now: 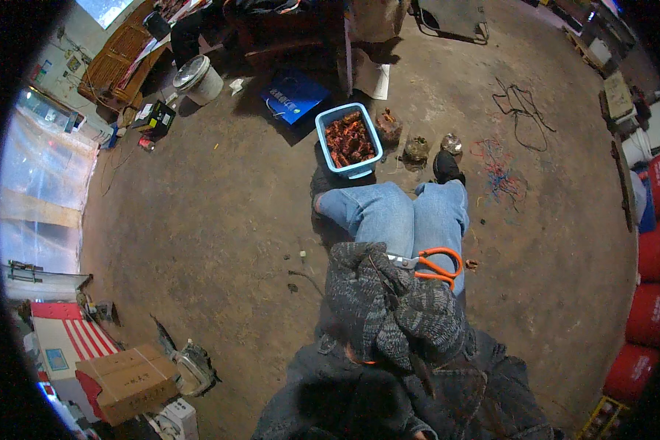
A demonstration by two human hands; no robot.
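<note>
- Scissors, orange-handled [422,258], one: lying on the lap, handles spreading apart over the jeans [389,216], pale metal end reaching the edge of the grey knit cloth
- Grey knit cloth [429,319], bulky and marled: covering the upper lap, touching the scissors, meeting the dark jacket [308,389] below
- Left hand and right hand: neither showing distinctly among the dark folds; how far the fingers are opening, and whether they are holding anything, one cannot tell
- Tub, light blue, rectangular [355,171]: standing on the floor [198,235] just beyond the knees, holding reddish-brown scraps [350,139]
- Small heap of reddish-brown pieces [389,126]: sitting just right of the tub
- Two small clumps, one olive-brown [416,149], one silvery [451,143]: resting near the dark shoe [447,169]
- Wire scraps, red and blue [502,176]: lying scattered right of the shoe
- Cord, dark, loosely looped [524,114]: lying beyond the wire scraps
- Bag, blue [295,97]: lying beyond the tub, to its left
- Bucket, white, lidded [202,84]: standing farther left
- Carton, brown [132,385]: sitting at lower left
- Containers, red [649,312]: lining the right edge
</note>
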